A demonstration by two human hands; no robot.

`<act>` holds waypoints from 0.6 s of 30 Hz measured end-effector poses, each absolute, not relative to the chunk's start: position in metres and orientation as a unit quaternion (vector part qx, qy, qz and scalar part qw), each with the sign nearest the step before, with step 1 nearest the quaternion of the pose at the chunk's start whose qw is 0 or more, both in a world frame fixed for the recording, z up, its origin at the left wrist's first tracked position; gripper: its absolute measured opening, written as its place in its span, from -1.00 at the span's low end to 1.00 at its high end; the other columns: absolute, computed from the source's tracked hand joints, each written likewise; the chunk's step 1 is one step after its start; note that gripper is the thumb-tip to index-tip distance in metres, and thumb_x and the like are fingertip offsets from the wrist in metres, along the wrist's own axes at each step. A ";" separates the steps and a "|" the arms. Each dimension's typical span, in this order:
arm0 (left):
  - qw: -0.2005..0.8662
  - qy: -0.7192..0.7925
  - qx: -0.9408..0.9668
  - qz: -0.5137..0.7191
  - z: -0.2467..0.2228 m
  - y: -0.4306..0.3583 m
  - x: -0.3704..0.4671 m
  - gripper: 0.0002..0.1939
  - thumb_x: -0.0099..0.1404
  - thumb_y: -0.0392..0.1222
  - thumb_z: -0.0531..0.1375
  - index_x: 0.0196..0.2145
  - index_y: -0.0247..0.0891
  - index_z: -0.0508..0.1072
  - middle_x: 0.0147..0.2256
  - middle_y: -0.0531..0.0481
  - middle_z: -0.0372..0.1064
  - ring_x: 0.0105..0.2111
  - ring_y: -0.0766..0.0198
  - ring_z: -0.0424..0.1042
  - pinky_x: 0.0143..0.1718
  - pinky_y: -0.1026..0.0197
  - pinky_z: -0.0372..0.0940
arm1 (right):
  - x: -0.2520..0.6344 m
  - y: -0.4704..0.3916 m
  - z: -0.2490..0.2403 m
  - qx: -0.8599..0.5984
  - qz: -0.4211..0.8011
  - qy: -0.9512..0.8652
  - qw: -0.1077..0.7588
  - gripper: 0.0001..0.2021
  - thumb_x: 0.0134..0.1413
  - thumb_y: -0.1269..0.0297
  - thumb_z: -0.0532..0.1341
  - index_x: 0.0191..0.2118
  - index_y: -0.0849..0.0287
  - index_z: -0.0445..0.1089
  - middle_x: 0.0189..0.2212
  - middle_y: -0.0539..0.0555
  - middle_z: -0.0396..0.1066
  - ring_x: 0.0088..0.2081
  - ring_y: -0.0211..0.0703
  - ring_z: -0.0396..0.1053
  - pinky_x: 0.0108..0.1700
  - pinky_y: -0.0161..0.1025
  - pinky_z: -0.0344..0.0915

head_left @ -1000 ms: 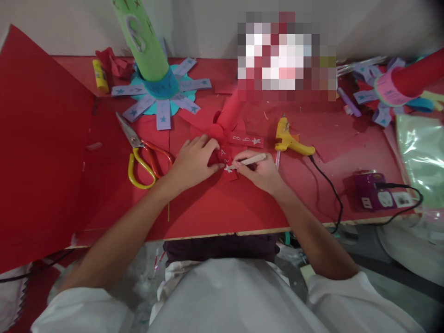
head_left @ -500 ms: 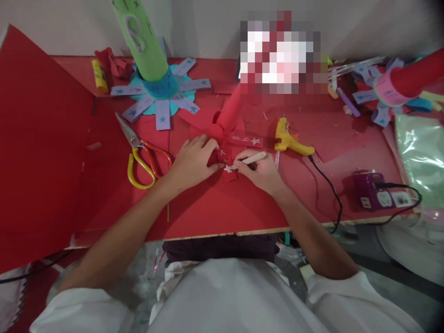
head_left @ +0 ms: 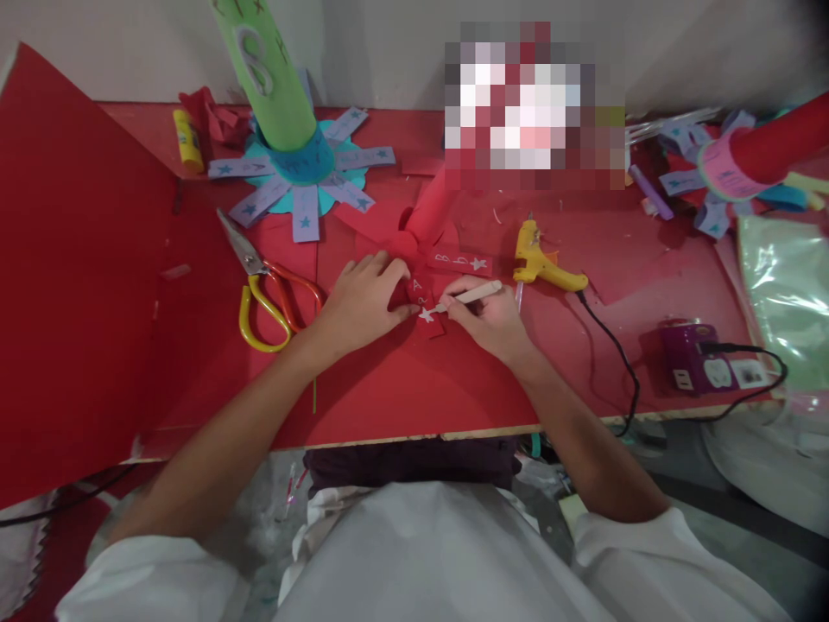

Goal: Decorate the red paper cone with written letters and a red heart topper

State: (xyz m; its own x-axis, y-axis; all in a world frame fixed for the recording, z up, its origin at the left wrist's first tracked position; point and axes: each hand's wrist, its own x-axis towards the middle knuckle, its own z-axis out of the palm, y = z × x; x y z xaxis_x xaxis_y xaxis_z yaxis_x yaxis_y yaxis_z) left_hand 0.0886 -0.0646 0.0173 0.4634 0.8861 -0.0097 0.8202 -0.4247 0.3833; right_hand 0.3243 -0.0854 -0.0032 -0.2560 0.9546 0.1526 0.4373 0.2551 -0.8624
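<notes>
So the right hand (head_left: 489,320) has a pale pen (head_left: 479,294) pinched in its fingers, tip right by the white star (head_left: 426,315) on a red strip (head_left: 433,329); can't tell if it's actually touching. That strip is on the counter (head_left: 389,393) between both hands, with an A on it too. Left hand (head_left: 363,302) isn't gripping anything, just thumb and index a bit apart at the strip's left edge. Another strip (head_left: 446,258) with "B b" sits just beyond. Scissors (head_left: 256,268) lie near the left hand, glue gun (head_left: 537,262) near the right.
</notes>
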 end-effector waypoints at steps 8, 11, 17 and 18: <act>0.169 0.509 0.838 0.099 0.017 -0.064 0.089 -0.65 0.40 -0.03 0.34 0.04 -0.19 0.42 0.10 -0.24 0.46 0.12 -0.17 0.44 0.18 -0.17 0.27 | 0.324 -0.086 -0.002 -0.493 0.368 -0.705 0.353 -0.78 0.33 0.13 0.27 -0.31 0.12 0.54 -0.42 0.02 0.56 -0.43 -0.19 0.38 -0.33 -0.19 0.24; 0.166 0.509 0.839 0.095 0.017 -0.064 0.089 -0.64 0.40 -0.03 0.34 0.05 -0.21 0.42 0.11 -0.26 0.46 0.13 -0.18 0.45 0.18 -0.17 0.28 | 0.325 -0.086 -0.004 -0.491 0.369 -0.705 0.354 -0.79 0.32 0.14 0.27 -0.30 0.11 0.55 -0.42 0.01 0.55 -0.42 -0.19 0.38 -0.33 -0.19 0.23; 0.161 0.507 0.841 0.099 0.015 -0.064 0.088 -0.66 0.41 -0.04 0.33 0.05 -0.20 0.43 0.11 -0.26 0.46 0.12 -0.18 0.45 0.17 -0.17 0.29 | 0.324 -0.086 -0.004 -0.485 0.385 -0.703 0.349 -0.79 0.31 0.13 0.28 -0.31 0.11 0.55 -0.42 0.02 0.56 -0.41 -0.18 0.40 -0.35 -0.21 0.26; 0.163 0.507 0.841 0.100 0.015 -0.064 0.088 -0.66 0.41 -0.04 0.33 0.05 -0.20 0.43 0.12 -0.26 0.46 0.12 -0.18 0.45 0.17 -0.18 0.29 | 0.324 -0.086 -0.004 -0.482 0.388 -0.704 0.348 -0.79 0.31 0.13 0.28 -0.30 0.11 0.55 -0.42 0.03 0.57 -0.41 -0.17 0.41 -0.35 -0.21 0.27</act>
State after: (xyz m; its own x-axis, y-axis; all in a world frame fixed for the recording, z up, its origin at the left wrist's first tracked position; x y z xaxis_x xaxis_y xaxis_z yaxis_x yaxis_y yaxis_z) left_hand 0.0883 -0.0642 0.0154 0.4660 0.8848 0.0024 0.8199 -0.4329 0.3746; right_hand 0.3243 -0.0860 -0.0040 -0.2916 0.9494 0.1165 0.4090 0.2339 -0.8821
